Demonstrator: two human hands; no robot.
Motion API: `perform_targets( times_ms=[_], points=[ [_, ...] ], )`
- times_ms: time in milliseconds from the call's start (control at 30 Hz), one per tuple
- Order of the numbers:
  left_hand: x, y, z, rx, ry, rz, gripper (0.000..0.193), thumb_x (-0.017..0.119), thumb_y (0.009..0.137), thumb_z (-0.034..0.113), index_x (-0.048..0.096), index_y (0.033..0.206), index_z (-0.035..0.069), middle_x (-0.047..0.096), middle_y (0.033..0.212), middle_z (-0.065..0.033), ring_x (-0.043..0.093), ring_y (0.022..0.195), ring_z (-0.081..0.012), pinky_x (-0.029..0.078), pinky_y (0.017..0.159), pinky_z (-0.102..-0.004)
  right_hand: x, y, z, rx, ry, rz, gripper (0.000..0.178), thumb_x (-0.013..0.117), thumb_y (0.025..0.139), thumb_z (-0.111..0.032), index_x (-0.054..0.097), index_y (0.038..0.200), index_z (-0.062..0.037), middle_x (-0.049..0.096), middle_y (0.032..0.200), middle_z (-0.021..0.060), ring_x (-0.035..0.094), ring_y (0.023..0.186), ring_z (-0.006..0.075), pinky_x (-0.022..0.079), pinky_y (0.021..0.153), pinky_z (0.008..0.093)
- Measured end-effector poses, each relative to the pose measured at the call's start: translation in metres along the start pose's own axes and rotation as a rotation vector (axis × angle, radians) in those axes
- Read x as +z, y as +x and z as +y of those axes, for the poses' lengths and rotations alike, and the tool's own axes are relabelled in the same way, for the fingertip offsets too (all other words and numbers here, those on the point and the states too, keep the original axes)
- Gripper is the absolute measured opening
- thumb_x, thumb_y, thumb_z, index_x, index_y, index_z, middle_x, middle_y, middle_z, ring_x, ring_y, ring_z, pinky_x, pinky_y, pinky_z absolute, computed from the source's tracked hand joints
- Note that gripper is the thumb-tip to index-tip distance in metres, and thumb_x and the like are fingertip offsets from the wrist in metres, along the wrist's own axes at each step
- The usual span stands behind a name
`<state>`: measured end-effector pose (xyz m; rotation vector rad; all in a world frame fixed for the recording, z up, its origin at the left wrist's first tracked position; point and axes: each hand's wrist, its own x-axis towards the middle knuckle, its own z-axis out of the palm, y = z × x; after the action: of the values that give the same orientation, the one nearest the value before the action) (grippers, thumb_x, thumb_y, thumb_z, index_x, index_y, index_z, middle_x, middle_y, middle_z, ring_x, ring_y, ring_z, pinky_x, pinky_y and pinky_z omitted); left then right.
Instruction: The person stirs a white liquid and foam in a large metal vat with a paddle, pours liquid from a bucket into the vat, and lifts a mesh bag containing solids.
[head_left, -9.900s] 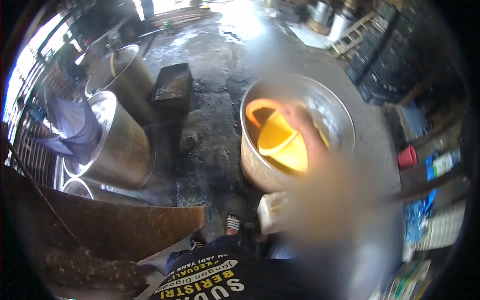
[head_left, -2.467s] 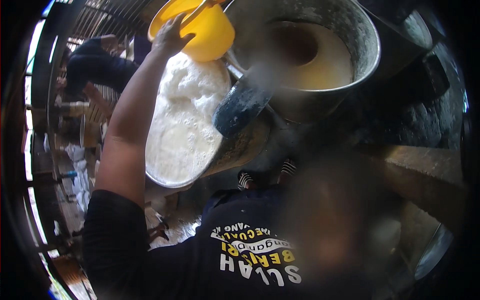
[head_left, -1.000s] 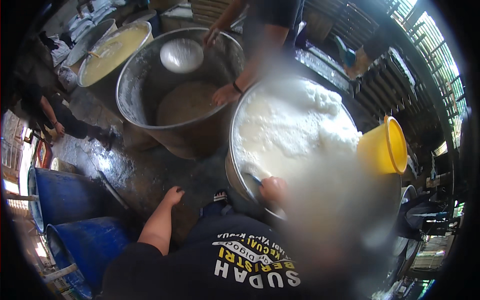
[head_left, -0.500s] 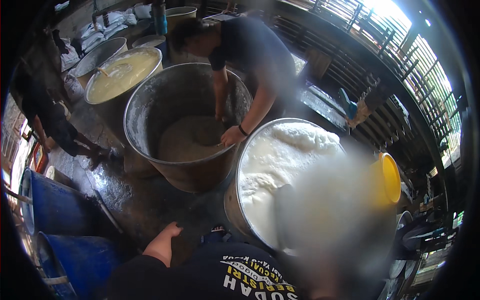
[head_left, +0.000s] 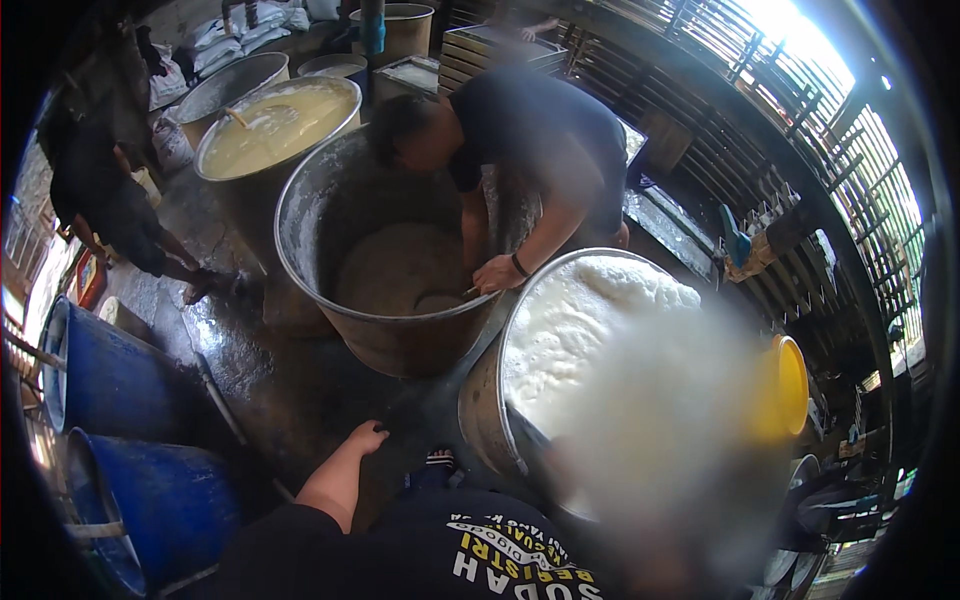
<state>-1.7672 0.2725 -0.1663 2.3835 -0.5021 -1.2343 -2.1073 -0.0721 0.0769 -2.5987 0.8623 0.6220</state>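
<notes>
My left hand (head_left: 367,438) hangs in the air over the wet floor, left of a metal vat (head_left: 482,400) filled with white foam (head_left: 590,310). Its fingers are loosely bent and nothing shows in them. A large pale blur covers the right side of this vat. At the blur's edge, a skin-toned patch seems to be my right hand (head_left: 572,462); its fingers are smeared out. Beside it, a dark grey flat-sided thing (head_left: 530,440) leans at the vat's near rim; I cannot make out its kind or whether I hold it.
A co-worker (head_left: 530,140) bends into a deep vat (head_left: 295,235), one hand on a thin handle. Behind stands a vat of yellowish liquid (head_left: 270,130). Blue barrels (head_left: 130,370) lie at left, near another person (head_left: 100,190). At right is a yellow tub (head_left: 790,385).
The grey thing has shifted left and down to the foam vat's near rim. My left hand reaches slightly farther forward and right. The view has shifted, and the co-worker leans lower into the deep vat.
</notes>
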Motion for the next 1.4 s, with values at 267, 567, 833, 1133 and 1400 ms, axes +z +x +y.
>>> perform_targets(
  times_ms=[267, 567, 833, 1133, 1400],
  points=[
    [0.008, -0.018, -0.097, -0.053, 0.193, -0.069, 0.051, 0.067, 0.092, 0.035, 0.064, 0.130, 0.001, 0.070, 0.116, -0.0211, 0.068, 0.104, -0.0329, 0.053, 0.090, -0.0405, 0.049, 0.067, 0.020, 0.224, 0.189, 0.231, 0.040, 0.063, 0.087, -0.046, 0.073, 0.095, -0.0082, 0.072, 0.098, 0.0203, 0.069, 0.097, 0.0389, 0.054, 0.086, 0.0499],
    [0.017, -0.008, -0.120, -0.046, 0.167, -0.060, 0.051, 0.063, 0.090, 0.038, 0.066, 0.125, 0.001, 0.064, 0.127, -0.0256, 0.060, 0.122, -0.0405, 0.047, 0.102, -0.0442, 0.037, -0.008, 0.077, 0.445, 0.432, 0.427, 0.046, 0.073, 0.081, -0.043, 0.071, 0.083, 0.0028, 0.068, 0.075, 0.0253, 0.069, 0.072, 0.0378, 0.051, 0.068, 0.0464],
    [0.006, 0.012, 0.005, -0.012, -0.179, 0.000, 0.055, 0.063, 0.091, 0.033, 0.060, 0.133, -0.002, 0.068, 0.118, -0.0238, 0.070, 0.096, -0.0345, 0.053, 0.087, -0.0426, -0.031, -0.118, 0.069, 0.497, 0.142, 0.420, 0.038, 0.070, 0.087, -0.037, 0.067, 0.080, -0.0002, 0.066, 0.076, 0.0236, 0.065, 0.078, 0.0445, 0.049, 0.070, 0.0518],
    [0.004, -0.005, -0.061, -0.152, -0.175, -0.072, 0.051, 0.066, 0.092, 0.034, 0.065, 0.124, -0.005, 0.068, 0.123, -0.0241, 0.064, 0.117, -0.0363, 0.049, 0.100, -0.0419, -0.042, -0.062, -0.007, 0.109, 0.108, -0.029, 0.033, 0.067, 0.085, -0.041, 0.071, 0.084, -0.0085, 0.070, 0.083, 0.0177, 0.068, 0.083, 0.0397, 0.053, 0.075, 0.0513],
    [-0.006, -0.052, -0.096, -0.138, -0.040, -0.061, 0.034, 0.064, 0.096, 0.028, 0.067, 0.115, 0.001, 0.066, 0.078, -0.0107, 0.060, 0.062, -0.0216, 0.047, 0.053, -0.0390, 0.009, 0.040, -0.031, 0.166, 0.115, 0.055, 0.034, 0.064, 0.087, -0.038, 0.072, 0.090, -0.0051, 0.071, 0.093, 0.0225, 0.068, 0.094, 0.0416, 0.053, 0.085, 0.0510]
  ],
)
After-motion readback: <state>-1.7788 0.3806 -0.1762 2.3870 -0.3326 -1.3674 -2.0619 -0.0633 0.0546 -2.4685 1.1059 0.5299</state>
